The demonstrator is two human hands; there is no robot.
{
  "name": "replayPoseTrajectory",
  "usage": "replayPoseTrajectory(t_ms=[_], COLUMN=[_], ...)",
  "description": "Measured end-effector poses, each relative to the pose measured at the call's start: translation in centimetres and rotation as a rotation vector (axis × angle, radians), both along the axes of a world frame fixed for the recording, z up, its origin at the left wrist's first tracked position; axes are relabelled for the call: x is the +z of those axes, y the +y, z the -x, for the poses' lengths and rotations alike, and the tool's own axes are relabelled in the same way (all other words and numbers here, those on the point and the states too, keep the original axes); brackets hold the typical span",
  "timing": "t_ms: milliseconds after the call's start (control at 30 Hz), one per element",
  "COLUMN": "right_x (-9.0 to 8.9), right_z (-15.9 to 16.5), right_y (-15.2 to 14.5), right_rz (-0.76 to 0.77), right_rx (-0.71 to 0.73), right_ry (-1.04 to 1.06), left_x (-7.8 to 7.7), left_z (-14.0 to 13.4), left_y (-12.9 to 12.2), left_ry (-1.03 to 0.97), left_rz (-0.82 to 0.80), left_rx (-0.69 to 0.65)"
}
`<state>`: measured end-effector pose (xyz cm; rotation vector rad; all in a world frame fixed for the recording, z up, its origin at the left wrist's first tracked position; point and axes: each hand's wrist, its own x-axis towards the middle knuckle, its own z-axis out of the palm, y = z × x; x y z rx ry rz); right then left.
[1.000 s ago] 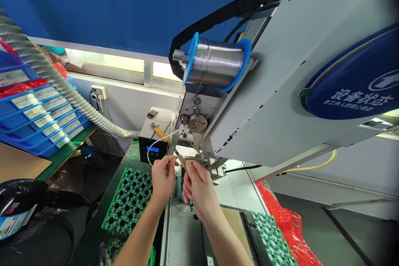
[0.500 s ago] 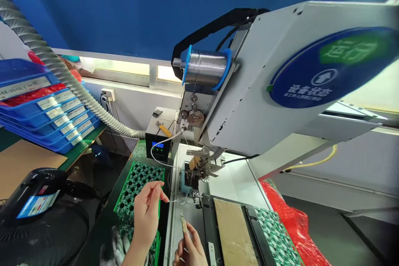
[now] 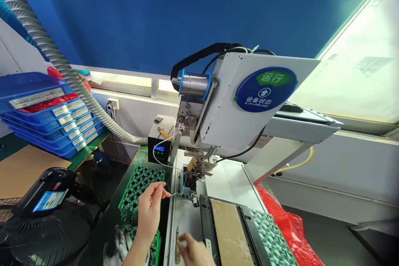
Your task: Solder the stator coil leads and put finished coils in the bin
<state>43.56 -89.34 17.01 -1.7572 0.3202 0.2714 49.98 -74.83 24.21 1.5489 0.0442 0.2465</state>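
Observation:
My left hand (image 3: 151, 203) is closed in a pinch on a thin silvery wire (image 3: 176, 194), probably solder wire, which runs toward the soldering head (image 3: 196, 169). On the metal machine bed lies a slim, tan-handled tool with a pointed tip (image 3: 177, 246), like a craft knife. My right hand (image 3: 196, 252) is just right of the tool; its fingers are smeared by motion, so I cannot tell whether they touch it. A black fixture with a brown board (image 3: 232, 232) stands right of that hand. Green circuit boards (image 3: 141, 187) lie beyond my left hand.
A solder spool (image 3: 195, 84) sits on the white machine (image 3: 237, 99). The control box (image 3: 160, 141) stands behind the boards. At left are a black fan (image 3: 46, 212) and stacked blue trays (image 3: 59, 120). Gloves (image 3: 120, 243) lie near my left forearm; red wrap (image 3: 286, 224) is at right.
The slim tool was upright in my right hand; now it lies on the machine bed with the hand moved down and right beside it. My left hand still pinches the wire. The view has shifted.

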Motion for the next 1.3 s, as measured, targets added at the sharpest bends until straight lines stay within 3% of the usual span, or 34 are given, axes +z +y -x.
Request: replayPoseTrajectory(t_ms=[33,100,167,267,367,533,700,833,1133,1300], right_x=[2.1,6.6,10.2,12.5,12.0,11.1,11.2,11.6,10.8,10.0], right_z=[-1.1,-3.9,-6.9,-10.9,-13.2,-14.5,-14.9,-15.3,-17.4,-18.2], right_y=[-0.2,-0.2,0.5,2.0,2.9,2.8,3.2,3.8,3.6,4.1], right_rz=[0.042,0.287,0.486,0.681,0.779,0.949,0.98,1.035,0.89,0.791], right_rx=[0.027,0.153,0.172,0.145,0.102,0.199,0.26,0.196,0.176,0.229], right_ry=[-0.097,-0.532,-0.806,-0.939,-0.826,-0.587,-0.57,-0.562,-0.466,-0.505], left_x=[0.0,0.0,0.0,0.1,0.2,-0.3,-0.9,-1.0,-0.2,1.5], left_z=[-0.3,-1.2,-2.1,-3.5,-4.6,-6.1,-7.2,-7.7,-8.3,-9.2], left_y=[-0.1,-0.4,-0.9,-1.8,-2.3,-1.9,-0.7,-0.1,0.7,1.6], left_ry=[-0.009,-0.025,-0.04,-0.069,-0.09,-0.091,-0.08,-0.077,-0.086,-0.105], left_rz=[-0.002,-0.008,-0.019,-0.047,-0.101,-0.225,-0.343,-0.395,-0.511,-0.601], left_rx=[-0.008,-0.027,-0.042,-0.069,-0.093,-0.109,-0.086,-0.072,-0.01,0.076])
